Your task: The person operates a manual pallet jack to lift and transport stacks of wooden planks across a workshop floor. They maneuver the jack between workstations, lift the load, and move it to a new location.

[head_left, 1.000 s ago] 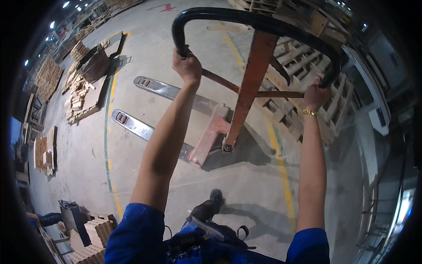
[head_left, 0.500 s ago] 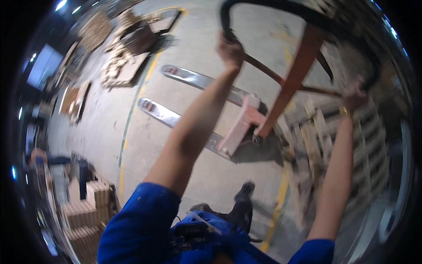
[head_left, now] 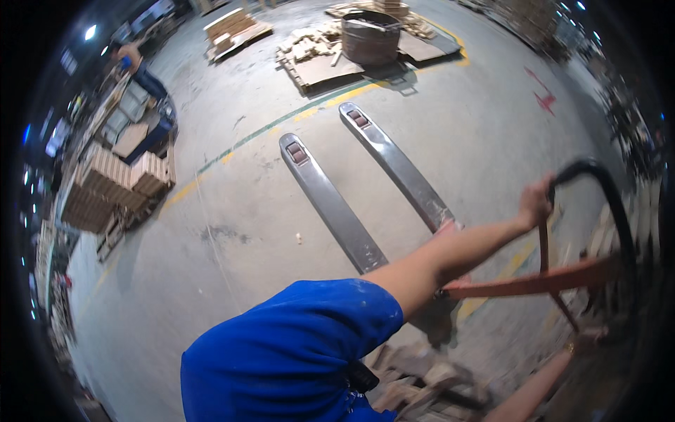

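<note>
My left hand (head_left: 536,204) is closed around the upper side of the black loop handle (head_left: 606,184) of a hand pallet truck. Lower down, my right hand (head_left: 589,339) is wrapped round the same loop, dim and near the dark rim. An orange tow bar (head_left: 524,284) runs from the handle to the truck's base, which my left forearm partly covers. Two grey steel forks (head_left: 334,211) lie low over the floor, pointing away to the upper left, with nothing on them. A small roller shows in each fork tip.
Beyond the forks, a rusty drum (head_left: 370,39) stands by pallets with wood offcuts (head_left: 309,46). Stacked wooden pieces (head_left: 105,183) sit on a pallet at left, with a person (head_left: 137,70) behind. Broken wood (head_left: 429,380) lies close below me. A yellow-green line (head_left: 281,121) crosses the floor.
My view has swung round to the left. The handle and both hands now appear farther right and lower, still gripping. The forks show more fully, and the drum is plainly in sight.
</note>
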Available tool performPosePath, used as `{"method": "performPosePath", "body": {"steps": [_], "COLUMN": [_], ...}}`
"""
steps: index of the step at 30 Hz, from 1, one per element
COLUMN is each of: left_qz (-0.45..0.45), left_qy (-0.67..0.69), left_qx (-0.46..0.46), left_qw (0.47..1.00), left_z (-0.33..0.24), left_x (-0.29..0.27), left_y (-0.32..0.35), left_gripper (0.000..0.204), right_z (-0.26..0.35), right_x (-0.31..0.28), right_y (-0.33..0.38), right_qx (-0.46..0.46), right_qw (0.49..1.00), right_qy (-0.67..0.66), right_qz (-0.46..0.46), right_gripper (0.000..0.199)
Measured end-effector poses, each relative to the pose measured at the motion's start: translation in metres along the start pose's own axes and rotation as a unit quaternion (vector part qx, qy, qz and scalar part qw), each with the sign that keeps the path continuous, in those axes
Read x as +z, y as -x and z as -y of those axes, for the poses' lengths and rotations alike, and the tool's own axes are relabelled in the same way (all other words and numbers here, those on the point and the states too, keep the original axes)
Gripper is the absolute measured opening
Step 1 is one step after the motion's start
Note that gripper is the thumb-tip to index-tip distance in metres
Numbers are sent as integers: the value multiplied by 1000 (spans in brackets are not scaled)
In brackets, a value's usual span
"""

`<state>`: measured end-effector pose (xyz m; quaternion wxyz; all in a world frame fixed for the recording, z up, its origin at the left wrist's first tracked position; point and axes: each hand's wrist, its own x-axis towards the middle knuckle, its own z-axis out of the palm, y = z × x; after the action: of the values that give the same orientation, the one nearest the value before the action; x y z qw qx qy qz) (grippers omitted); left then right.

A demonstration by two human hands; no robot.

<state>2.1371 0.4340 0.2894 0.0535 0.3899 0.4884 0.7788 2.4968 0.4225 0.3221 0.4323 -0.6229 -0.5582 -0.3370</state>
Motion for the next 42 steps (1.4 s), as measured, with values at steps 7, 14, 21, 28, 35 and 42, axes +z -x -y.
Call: {"method": "performPosePath", "body": {"steps": [7,14,21,28,35,42], "left_qz": [43,-8,9,-52,39,-23], "left_qy": [75,0,-79,-14,-142,-308], "left_qx": [73,156,204,314,316,265], "left_qw": [994,988,976,948,937,913], "left_z": [54,153,229,315,387,382], "left_x": [164,279,355,391,380,328], "left_y": [-48,-142,-195,-325,-422,-468], "left_gripper": [23,17,19,5,7,4], "right_z": [-17,72,195,401,628,794], "right_x": [208,454,651,784,826,763], "right_y": [-131,-236,-299,-323,-278,-188], "right_qx": [37,5,-34,-104,-197,-269], "right_qw": [998,984,946,873,728,464], "right_qy": [-29,-144,-267,-414,-566,-715], "right_qz": [51,108,179,234,333,448], "right_gripper": [28,28,28,28,28,28]}}
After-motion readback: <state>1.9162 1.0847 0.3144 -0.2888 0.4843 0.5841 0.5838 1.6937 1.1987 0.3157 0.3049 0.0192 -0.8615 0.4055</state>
